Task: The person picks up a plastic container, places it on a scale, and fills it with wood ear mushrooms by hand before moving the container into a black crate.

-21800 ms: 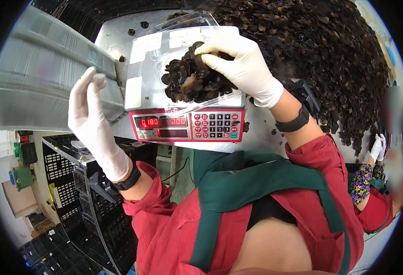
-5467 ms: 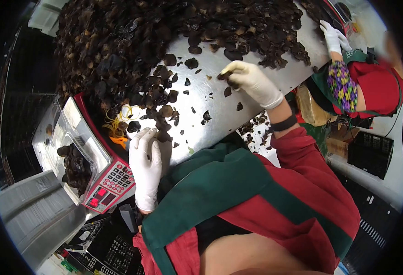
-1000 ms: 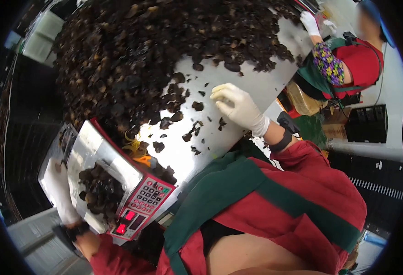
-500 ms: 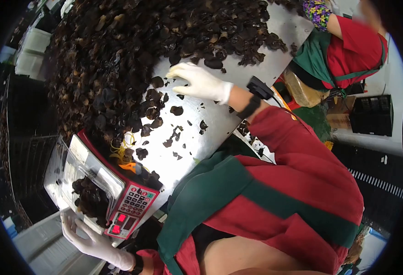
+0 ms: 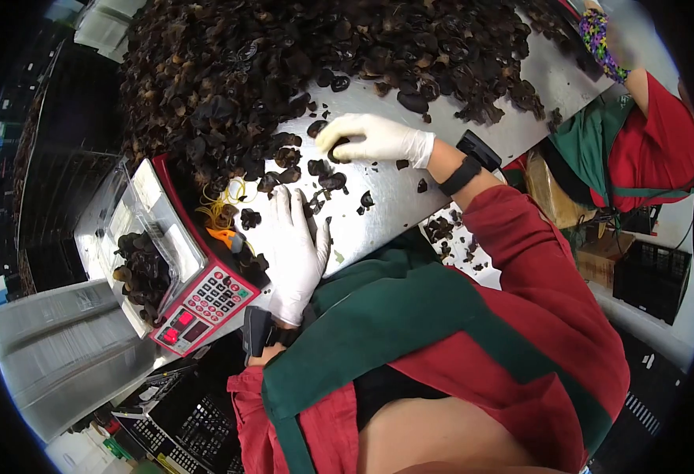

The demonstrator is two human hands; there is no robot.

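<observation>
Dark, curled wood ear mushrooms (image 5: 228, 103) form a wide heap on the metal table (image 5: 386, 201), with loose pieces scattered in front of it. My right hand (image 5: 375, 141), in a white glove, bends its fingers and thumb around a dark wood ear piece (image 5: 339, 148) at the heap's near edge. White-gloved too, my left hand (image 5: 296, 257) lies on the table with its fingers stretched out among loose bits. Left of it stands a red digital scale (image 5: 217, 299) with a lit display. A clump of wood ears (image 5: 142, 272) sits on the scale's pan side.
Yellow rubber bands (image 5: 219, 207) and an orange-handled tool (image 5: 225, 237) lie between scale and heap. Stacked clear plastic containers (image 5: 71, 340) stand at lower left. A co-worker's red sleeve (image 5: 651, 142) shows at upper right. A black crate (image 5: 651, 276) is at right.
My left hand has moved from beside the scale's pan onto the table, right of the scale. My right hand's fingers have curled in around a dark piece. The view has shifted.
</observation>
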